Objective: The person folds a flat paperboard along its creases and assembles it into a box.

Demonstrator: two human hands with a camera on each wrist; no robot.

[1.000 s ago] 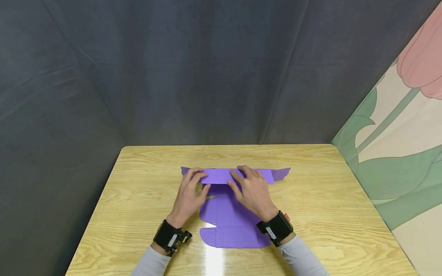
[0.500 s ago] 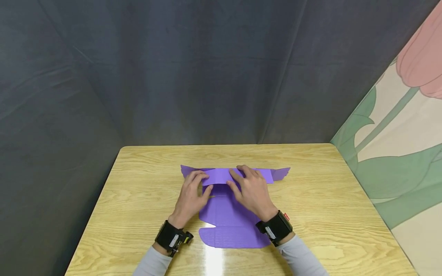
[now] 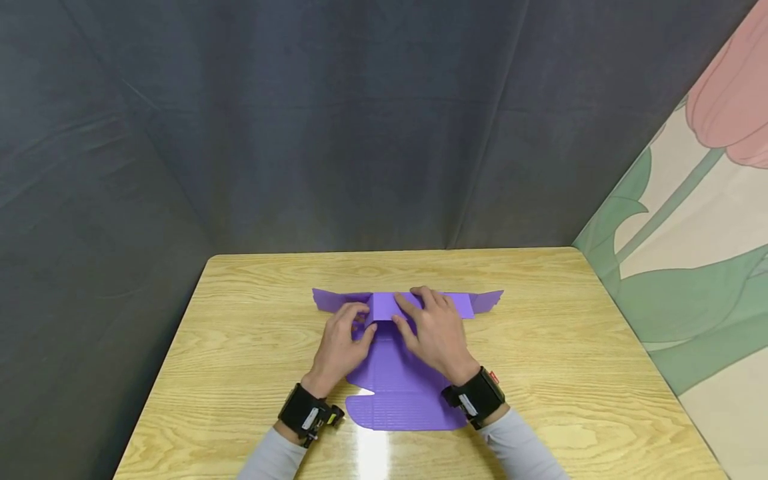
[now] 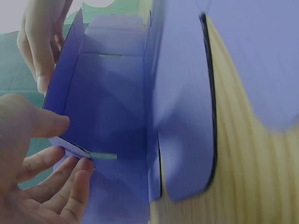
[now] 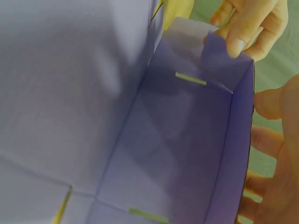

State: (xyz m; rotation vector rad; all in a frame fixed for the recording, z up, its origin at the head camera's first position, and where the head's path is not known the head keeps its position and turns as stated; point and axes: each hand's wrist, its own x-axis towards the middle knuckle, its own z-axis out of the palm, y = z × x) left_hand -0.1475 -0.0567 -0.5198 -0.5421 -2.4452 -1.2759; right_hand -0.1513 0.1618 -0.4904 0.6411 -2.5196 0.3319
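A purple cardboard box [image 3: 399, 373], partly folded, lies on the table with its lid panel toward me. Its far strip is folded up into a narrow channel, seen from inside in the right wrist view. My left hand [image 3: 340, 347] pinches the end flap [image 4: 70, 147] at the strip's left end between thumb and fingers; the flap is bent inward there. Over the middle of the folded strip [image 3: 384, 307], my right hand [image 3: 441, 337] holds it, thumb at the near edge and fingers across the top. Slots [image 5: 190, 78] show in the channel's floor.
The wooden table [image 3: 570, 360] extends on both sides of the cardboard. Purple side flaps [image 3: 487, 301] stick out at the strip's ends. A dark curtain [image 3: 360, 133] hangs behind, and a flower-patterned cloth [image 3: 708, 280] borders the right side.
My left hand has moved slightly right, bending the left end of the strip down and inward at a crease. The right hand keeps almost the same place on the strip.
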